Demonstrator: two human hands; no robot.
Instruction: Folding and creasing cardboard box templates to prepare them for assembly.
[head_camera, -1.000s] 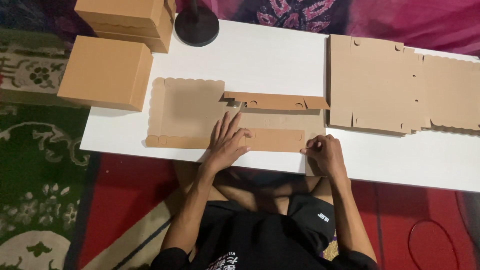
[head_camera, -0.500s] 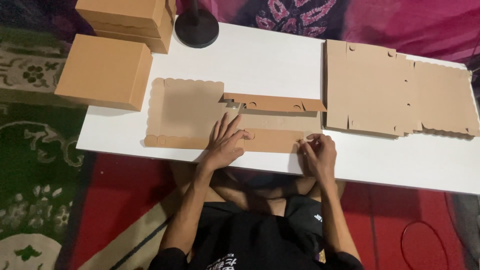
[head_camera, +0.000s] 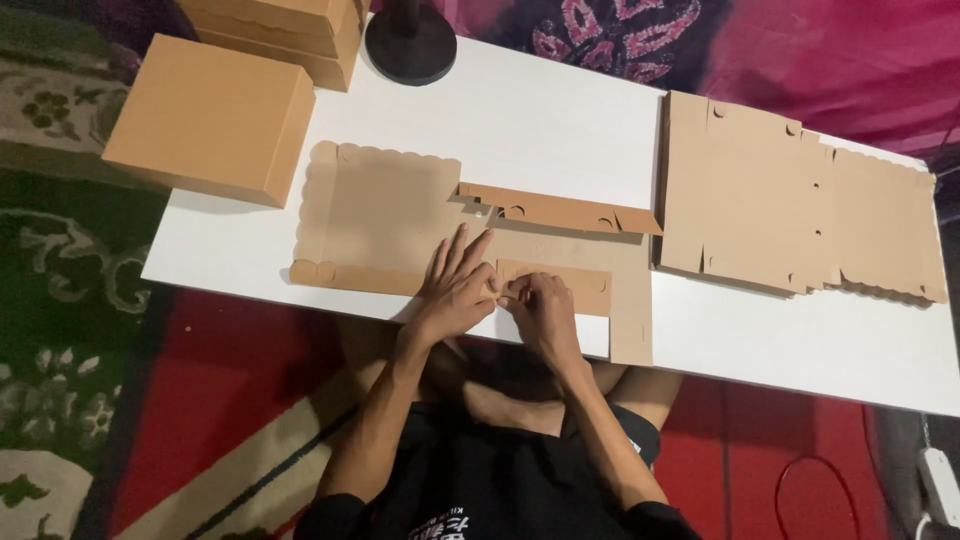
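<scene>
On the far left a closed brown box sits half over the corner of the white surface, with more stacked boxes behind it and a round black lamp base just beside those. Next comes the flat cardboard sheet being worked, lying along the near edge of the surface, its left panel scalloped at the border and a narrow side flap already standing up along its far edge.

The left hand lies flat with fingers spread, pressing the sheet down near the middle of its near edge. Touching it, the right hand has its fingertips pinched on the near flap, which is partly folded over. So the hands are together: one presses open-palmed, the other is clamped on the flap.

To fold this well, I judge the flat hand should stay right beside the crease so the panel does not lift, while the pinching fingers run along the scored line rather than bending the flap from one point, which could buckle the thin card.

Further right, well apart from the hands, a pile of unfolded sheets lies flat, reaching toward the right end of the surface.
</scene>
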